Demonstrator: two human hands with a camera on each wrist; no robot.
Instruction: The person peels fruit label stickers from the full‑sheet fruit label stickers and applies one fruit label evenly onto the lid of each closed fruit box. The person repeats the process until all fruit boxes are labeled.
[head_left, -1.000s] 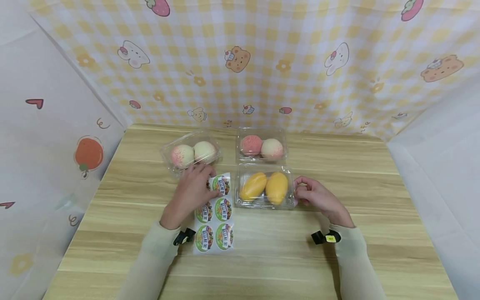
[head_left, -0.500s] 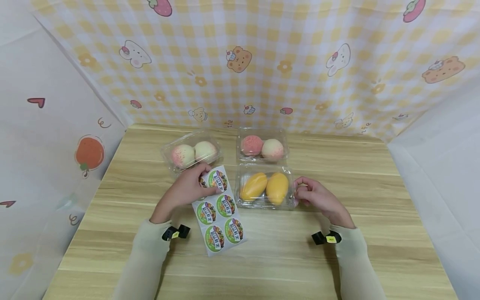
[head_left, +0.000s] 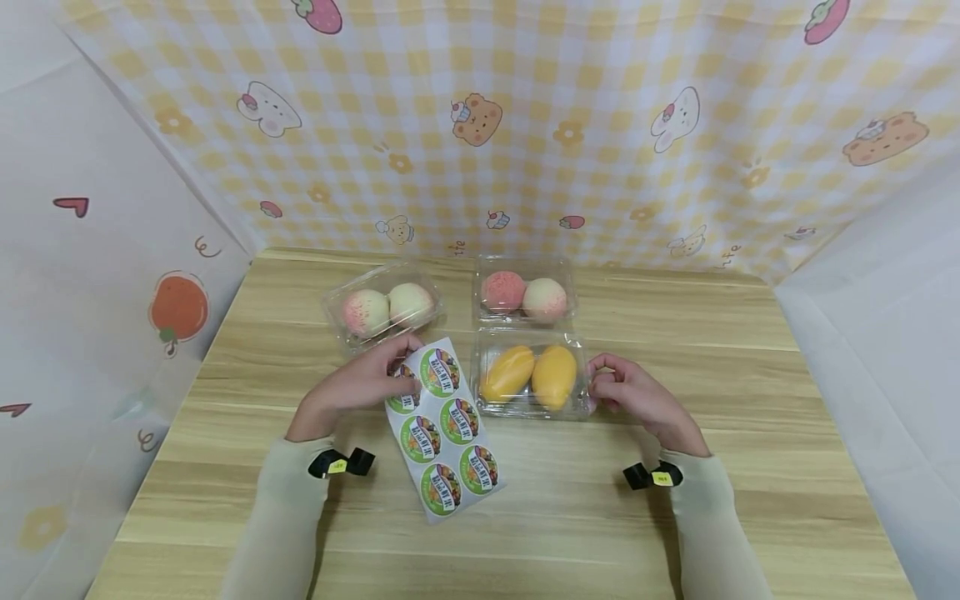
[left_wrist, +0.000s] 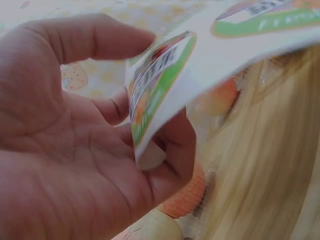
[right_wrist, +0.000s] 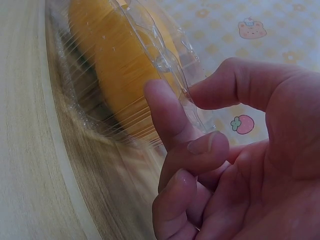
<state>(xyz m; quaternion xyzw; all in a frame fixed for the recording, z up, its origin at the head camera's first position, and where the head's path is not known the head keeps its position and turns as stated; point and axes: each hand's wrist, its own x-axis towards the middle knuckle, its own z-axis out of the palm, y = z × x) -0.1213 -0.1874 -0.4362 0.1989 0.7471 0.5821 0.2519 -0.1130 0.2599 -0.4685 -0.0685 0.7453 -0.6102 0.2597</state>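
A sheet of round fruit-label stickers (head_left: 450, 433) slants over the table in the head view, its near end toward me. My left hand (head_left: 360, 383) pinches its upper left part, thumb on the printed side and fingers behind. The sheet (left_wrist: 200, 70) bends at that grip in the left wrist view. To the right, a clear plastic box (head_left: 474, 398) contains two yellow mangoes (head_left: 555, 377). My right hand (head_left: 637, 398) pinches the box's right edge. The right wrist view has thumb and index finger either side of the clear rim (right_wrist: 167, 62), the other fingers curled below.
Behind the mangoes stands a clear box (head_left: 525, 265) with one pink and one pale peach-like fruit. Another clear box (head_left: 337, 321), with two pale pink-tipped fruits, sits at an angle beyond my left hand. A checked cloth (head_left: 525, 183) rises behind the wooden table (head_left: 570, 517).
My left hand has lifted and turned the sticker sheet, swinging its near end to the right. That hand has drawn back to the left. The right hand and the boxes stay put.
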